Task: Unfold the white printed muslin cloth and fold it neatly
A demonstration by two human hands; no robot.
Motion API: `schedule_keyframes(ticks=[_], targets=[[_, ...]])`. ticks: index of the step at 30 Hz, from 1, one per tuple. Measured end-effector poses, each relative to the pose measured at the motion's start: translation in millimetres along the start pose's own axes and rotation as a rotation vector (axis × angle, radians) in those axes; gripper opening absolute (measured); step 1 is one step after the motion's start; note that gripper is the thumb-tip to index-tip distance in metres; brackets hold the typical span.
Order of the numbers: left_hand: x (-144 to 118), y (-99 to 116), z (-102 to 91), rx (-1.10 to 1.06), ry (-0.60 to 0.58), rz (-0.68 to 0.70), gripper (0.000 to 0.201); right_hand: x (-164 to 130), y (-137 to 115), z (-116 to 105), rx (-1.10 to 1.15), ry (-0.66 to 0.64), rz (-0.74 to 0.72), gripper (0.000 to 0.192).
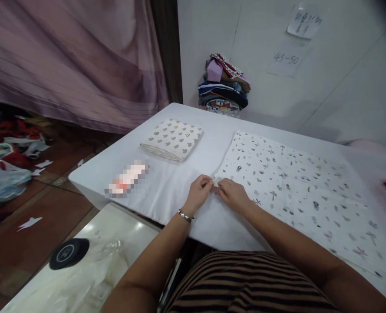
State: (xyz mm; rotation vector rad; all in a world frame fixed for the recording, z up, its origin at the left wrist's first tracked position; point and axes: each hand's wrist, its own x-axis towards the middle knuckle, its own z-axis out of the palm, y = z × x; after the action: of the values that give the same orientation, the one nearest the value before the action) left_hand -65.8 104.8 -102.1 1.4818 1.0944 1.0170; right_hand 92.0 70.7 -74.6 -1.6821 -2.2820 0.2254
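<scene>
A white printed cloth (274, 174) lies spread flat over the right half of the white-covered table (209, 152). At its near left corner, my left hand (199, 190) and my right hand (233, 194) meet, fingertips pinched together on the fabric. A small bunched bit of the cloth shows between them. The left wrist wears a metal bracelet (185, 215). Left of the hands and farther back rests a folded cream cloth (173, 138) with grey motifs.
A blurred-out pinkish object (127, 178) lies at the table's left edge. Folded clothes (224, 84) are stacked by the wall. A lower white surface (91, 278) holds a black round-ended object (69, 253) and clear plastic. A pink curtain (82, 56) hangs left; bags (8, 180) lie on the floor.
</scene>
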Motion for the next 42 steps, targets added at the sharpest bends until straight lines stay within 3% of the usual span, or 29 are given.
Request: schedule_keyframes(ticks=[4,7,10,14,17,23,28,36,39,42], targets=[[-7,6,-4.6,0.481,0.124,0.116,0.009,4,9,-8,0.129,0.058,0.087,0.016],[-13,9,-1.6,0.733,0.072,0.173,0.017,3,11,-13,0.15,0.092,0.081,0.016],[-16,7,4.4,0.85,0.024,0.185,0.019,2,9,-15,0.126,0.09,0.067,0.017],[-16,7,7.7,0.853,-0.008,0.196,0.014,0,7,-16,0.096,0.069,0.035,0.018],[-12,11,5.3,0.736,0.013,0.117,0.013,-1,8,-19,0.074,0.078,0.022,0.017],[0,16,6.0,0.12,0.006,-0.205,0.011,-5,3,-20,-0.065,0.032,0.001,0.017],[0,16,13.8,-0.122,0.049,-0.218,0.011,-6,-6,-13,-0.12,-0.027,-0.019,0.015],[3,20,1.7,0.058,0.027,-0.105,0.014,-1,-2,-14,-0.004,0.01,0.053,0.016],[4,18,-6.1,0.4,0.07,-0.073,0.019,3,6,-18,0.119,0.064,0.142,0.019],[1,16,-5.5,0.781,0.031,-0.002,0.026,5,10,-19,0.175,0.111,0.166,0.021]])
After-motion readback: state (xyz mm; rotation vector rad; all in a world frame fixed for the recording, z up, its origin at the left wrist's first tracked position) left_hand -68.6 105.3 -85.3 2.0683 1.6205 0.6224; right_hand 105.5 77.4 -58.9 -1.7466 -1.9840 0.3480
